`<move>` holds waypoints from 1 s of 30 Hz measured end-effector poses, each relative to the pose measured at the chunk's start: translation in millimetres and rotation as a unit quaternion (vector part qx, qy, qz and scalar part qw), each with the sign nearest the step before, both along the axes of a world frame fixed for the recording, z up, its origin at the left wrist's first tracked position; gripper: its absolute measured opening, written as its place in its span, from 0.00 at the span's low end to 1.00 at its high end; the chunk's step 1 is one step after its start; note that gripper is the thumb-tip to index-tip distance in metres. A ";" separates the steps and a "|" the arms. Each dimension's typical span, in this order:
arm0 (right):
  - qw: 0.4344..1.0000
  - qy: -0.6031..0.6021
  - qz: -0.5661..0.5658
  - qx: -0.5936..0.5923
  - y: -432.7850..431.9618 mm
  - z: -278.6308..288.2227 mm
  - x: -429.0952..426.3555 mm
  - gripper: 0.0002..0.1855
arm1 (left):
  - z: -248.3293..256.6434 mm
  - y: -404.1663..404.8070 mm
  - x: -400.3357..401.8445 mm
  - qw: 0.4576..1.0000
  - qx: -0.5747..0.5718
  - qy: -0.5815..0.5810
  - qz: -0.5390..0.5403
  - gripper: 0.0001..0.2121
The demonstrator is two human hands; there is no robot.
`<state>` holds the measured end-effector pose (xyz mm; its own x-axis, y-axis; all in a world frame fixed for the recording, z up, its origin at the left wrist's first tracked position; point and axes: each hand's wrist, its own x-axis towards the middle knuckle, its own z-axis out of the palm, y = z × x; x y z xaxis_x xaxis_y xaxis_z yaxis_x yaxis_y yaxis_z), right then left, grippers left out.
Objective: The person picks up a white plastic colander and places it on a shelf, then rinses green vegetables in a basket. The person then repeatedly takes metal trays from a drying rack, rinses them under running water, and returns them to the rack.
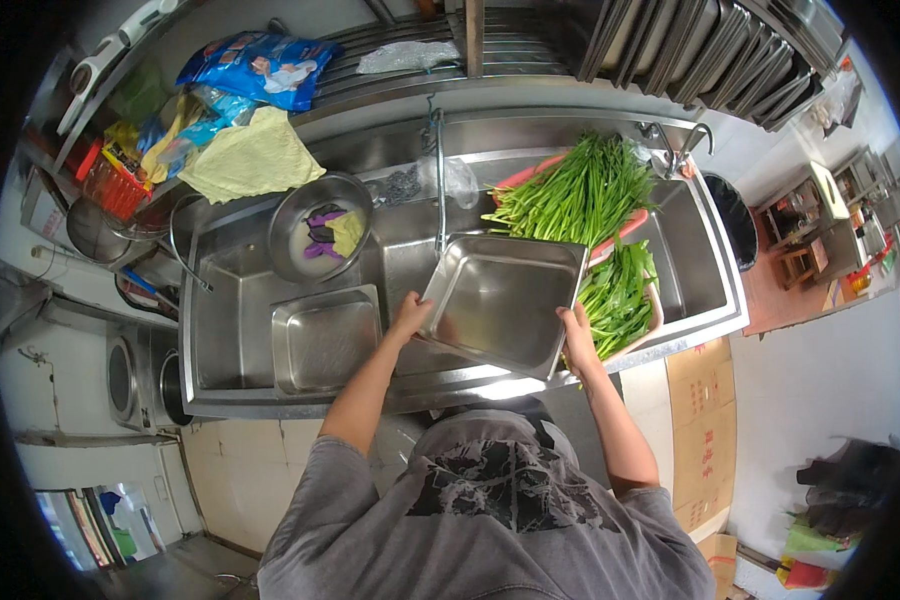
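Note:
Both of my hands hold one rectangular stainless steel pan (pixel 506 300), tilted above the middle of the sink. My left hand (pixel 412 315) grips its left edge, with the thumb over the rim. On the opposite edge, my right hand (pixel 577 330) is closed, close to the leafy greens (pixel 621 304) in a pale basket. A second steel pan (pixel 326 341) sits in the left basin. Behind it, a round metal bowl (pixel 285 247) holds cloudy water with purple and yellow cloths (pixel 330 232). Long green stalks (pixel 577 195) lie heaped over a red basket (pixel 634 223).
A faucet pipe (pixel 441 180) rises behind the held pan; another faucet (pixel 675 154) stands at the right. Yellow cloth (pixel 255 157) hangs from the shelf by a blue bag (pixel 259 67). Trays (pixel 690 60) are stacked upper right. A black-lined bin (pixel 729 221) stands beyond the sink.

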<state>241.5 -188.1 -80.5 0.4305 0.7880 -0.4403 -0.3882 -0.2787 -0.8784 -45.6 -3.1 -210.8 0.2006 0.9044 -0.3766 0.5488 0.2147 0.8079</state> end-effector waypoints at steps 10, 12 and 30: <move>0.985 0.099 0.101 -0.101 36.7 -43.4 20.8 0.21 | 38.7 0.0 -32.1 0.998 0.020 0.036 0.050 0.15; 0.985 0.099 0.102 -0.101 42.9 -60.1 22.3 0.22 | 70.0 -7.8 -33.8 0.996 -0.025 0.033 0.075 0.15; 0.903 -0.403 0.149 -0.009 96.7 -94.7 20.1 0.20 | 58.1 -55.1 -42.6 0.980 0.063 0.149 0.112 0.11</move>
<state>261.5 -91.3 -175.2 0.3869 0.9174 -0.0930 0.4693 -0.2827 -0.8365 -88.2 -58.2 -152.7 -0.1110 0.9563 -0.2706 0.7152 0.2659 0.6463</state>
